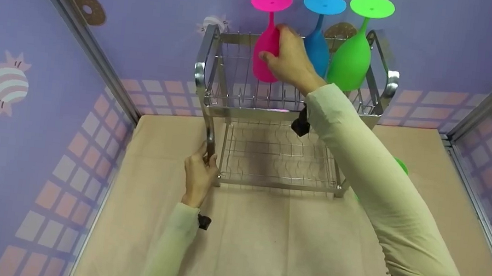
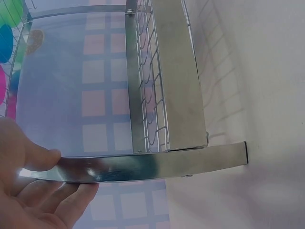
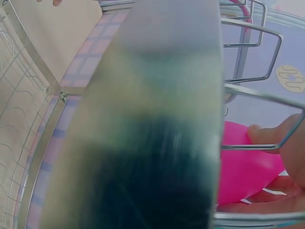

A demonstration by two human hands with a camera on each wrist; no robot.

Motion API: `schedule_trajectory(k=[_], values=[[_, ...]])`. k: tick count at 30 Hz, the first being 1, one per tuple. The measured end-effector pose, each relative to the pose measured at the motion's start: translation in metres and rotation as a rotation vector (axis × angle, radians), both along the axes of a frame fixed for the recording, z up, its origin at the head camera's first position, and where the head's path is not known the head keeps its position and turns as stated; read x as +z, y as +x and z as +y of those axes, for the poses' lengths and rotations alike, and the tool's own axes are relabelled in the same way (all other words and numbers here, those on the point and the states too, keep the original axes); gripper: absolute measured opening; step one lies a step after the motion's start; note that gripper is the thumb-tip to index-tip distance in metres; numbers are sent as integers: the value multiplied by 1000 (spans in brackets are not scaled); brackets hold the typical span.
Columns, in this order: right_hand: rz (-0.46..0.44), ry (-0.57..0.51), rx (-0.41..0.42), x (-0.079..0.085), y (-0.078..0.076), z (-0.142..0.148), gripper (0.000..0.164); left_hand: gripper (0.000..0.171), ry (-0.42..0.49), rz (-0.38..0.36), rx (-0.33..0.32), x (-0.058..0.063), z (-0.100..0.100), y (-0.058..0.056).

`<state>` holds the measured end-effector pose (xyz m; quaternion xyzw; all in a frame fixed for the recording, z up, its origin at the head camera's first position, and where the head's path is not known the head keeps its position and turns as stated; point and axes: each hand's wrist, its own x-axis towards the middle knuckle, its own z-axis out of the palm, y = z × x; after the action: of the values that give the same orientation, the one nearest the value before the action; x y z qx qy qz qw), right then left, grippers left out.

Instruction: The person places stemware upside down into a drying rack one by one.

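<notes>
My right hand (image 1: 293, 57) holds a pink plastic goblet (image 1: 263, 71) by its bowl, thumb on one side and fingers round the other. The goblet is upside down at the upper tier of a two-tier metal dish rack (image 1: 253, 115), foot upward. To its right, a blue goblet (image 1: 317, 44) and a green goblet (image 1: 349, 68) stand inverted in the same tier. My left hand (image 1: 199, 174) grips the rack's left front leg (image 2: 124, 167), thumb above and fingers beneath in the left wrist view. In the right wrist view, a blurred metal rail hides part of the pink bowl (image 3: 243, 167).
The rack's lower wire tier (image 1: 281, 156) sits close over the beige cloth (image 1: 253, 240) on the table. A green object (image 1: 401, 165) shows partly behind my right sleeve. Purple patterned panels (image 1: 53, 42) enclose the table at the back and both sides.
</notes>
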<state>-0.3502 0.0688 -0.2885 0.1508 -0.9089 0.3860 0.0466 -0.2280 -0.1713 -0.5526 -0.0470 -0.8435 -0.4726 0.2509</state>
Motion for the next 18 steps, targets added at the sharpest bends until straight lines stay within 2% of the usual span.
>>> schedule_trajectory(k=[4, 11, 18], values=[[25, -6, -7, 1, 2, 1, 56, 28, 5, 1, -6, -1, 0, 0], [19, 4, -32, 8, 8, 3, 60, 27, -11, 34, 3, -4, 0, -3], [59, 10, -28, 15, 24, 9, 65, 26, -17, 36, 4, -4, 0, -5]])
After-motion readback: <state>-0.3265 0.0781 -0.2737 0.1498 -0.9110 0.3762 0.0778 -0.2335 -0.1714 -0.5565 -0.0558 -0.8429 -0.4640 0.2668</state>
